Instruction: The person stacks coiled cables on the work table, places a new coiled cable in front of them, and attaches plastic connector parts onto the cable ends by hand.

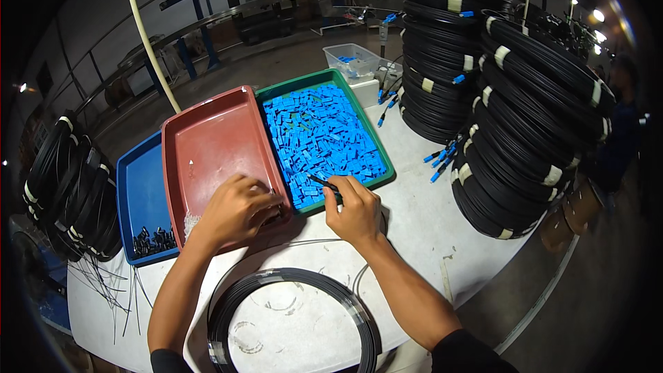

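My right hand [353, 208] pinches the thin black end of a cable [322, 182] at the near edge of a green tray [378, 144]. That tray is full of small blue plastic connector parts [324, 135]. Over the near right corner of the red tray [221, 131], my left hand [242, 206] is closed with curled fingers; what is in them, if anything, is hidden. Small whitish pieces [191, 222] lie in that tray beside my left wrist. A taped coil of black cable [293, 276] rests on the table between my forearms.
A blue tray [143, 183] holding small black parts [153, 242] stands left. Tall stacks of black cable coils [528, 124] with blue-tipped ends rise at the right, and more coils [72, 186] stand far left. Behind the green tray is a clear plastic bin [351, 62] on the white table [414, 249].
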`<move>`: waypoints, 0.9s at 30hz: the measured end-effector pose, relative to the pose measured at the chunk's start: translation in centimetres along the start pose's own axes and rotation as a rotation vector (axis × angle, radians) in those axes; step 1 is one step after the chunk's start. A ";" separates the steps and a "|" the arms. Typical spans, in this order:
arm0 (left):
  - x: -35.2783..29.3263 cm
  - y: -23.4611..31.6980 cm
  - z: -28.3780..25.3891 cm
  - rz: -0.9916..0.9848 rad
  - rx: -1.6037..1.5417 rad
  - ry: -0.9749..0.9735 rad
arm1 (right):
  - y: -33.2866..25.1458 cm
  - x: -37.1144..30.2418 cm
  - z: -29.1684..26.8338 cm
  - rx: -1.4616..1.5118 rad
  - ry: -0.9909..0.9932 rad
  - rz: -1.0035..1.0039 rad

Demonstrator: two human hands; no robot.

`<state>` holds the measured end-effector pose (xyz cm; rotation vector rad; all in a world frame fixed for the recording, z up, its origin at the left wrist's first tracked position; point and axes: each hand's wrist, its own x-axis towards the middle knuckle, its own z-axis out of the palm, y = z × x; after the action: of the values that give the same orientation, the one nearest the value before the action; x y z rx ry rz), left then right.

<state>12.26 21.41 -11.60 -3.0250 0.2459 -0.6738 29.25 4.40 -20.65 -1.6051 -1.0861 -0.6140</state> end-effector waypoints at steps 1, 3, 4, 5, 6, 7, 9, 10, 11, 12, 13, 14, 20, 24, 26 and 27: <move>1.4 -0.9 0.7 -0.007 -0.002 0.000 | 0.3 -0.1 0.0 0.002 -0.007 0.000; 4.1 -2.8 1.8 0.010 0.026 -0.005 | 0.1 0.0 -0.4 -0.025 -0.011 -0.003; 5.4 -3.8 2.4 0.010 0.028 -0.003 | 0.2 0.1 -0.4 -0.020 -0.002 -0.023; 6.3 -4.6 3.1 0.027 0.036 0.044 | 0.2 0.0 -0.3 -0.022 -0.005 -0.022; 7.2 -5.4 3.8 0.044 0.044 0.092 | 0.3 -0.1 -0.2 -0.044 -0.018 -0.059; 7.9 -6.2 4.3 0.043 0.041 0.090 | 0.4 -0.2 0.0 -0.063 -0.031 -0.094; 9.2 -7.5 5.4 -0.040 0.119 0.034 | 0.1 -0.3 0.1 -0.060 -0.042 -0.107; 9.7 -8.1 5.9 -0.077 0.188 -0.018 | 0.1 -0.3 0.1 -0.058 -0.051 -0.113; 10.1 -8.5 6.4 -0.077 0.184 -0.019 | 0.0 -0.3 0.1 -0.055 -0.061 -0.120; 10.4 -8.9 6.9 -0.116 0.209 -0.049 | -0.1 -0.3 0.1 -0.055 -0.056 -0.132; 10.6 -9.2 7.1 -0.157 0.233 -0.081 | -0.3 -0.3 0.0 -0.054 -0.061 -0.129; 10.9 -9.8 7.2 -0.161 0.229 -0.085 | -0.5 -0.2 0.0 -0.046 -0.066 -0.129; 12.1 -10.3 5.7 -0.123 -0.122 0.086 | -1.3 0.1 -0.2 0.012 -0.077 -0.172; 11.1 -9.5 5.7 -0.147 -0.040 -0.025 | -1.7 0.0 -0.2 0.045 -0.111 -0.176; 10.8 -8.6 5.6 -0.092 -0.006 -0.177 | -1.6 -0.2 -0.1 0.052 -0.104 -0.183; 10.9 -8.4 5.9 -0.090 -0.005 -0.177 | -1.6 -0.2 -0.1 0.056 -0.099 -0.189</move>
<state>25.73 27.95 -11.79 -3.0916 0.1058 -0.4063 27.80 4.28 -20.04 -1.5084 -1.3275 -0.6275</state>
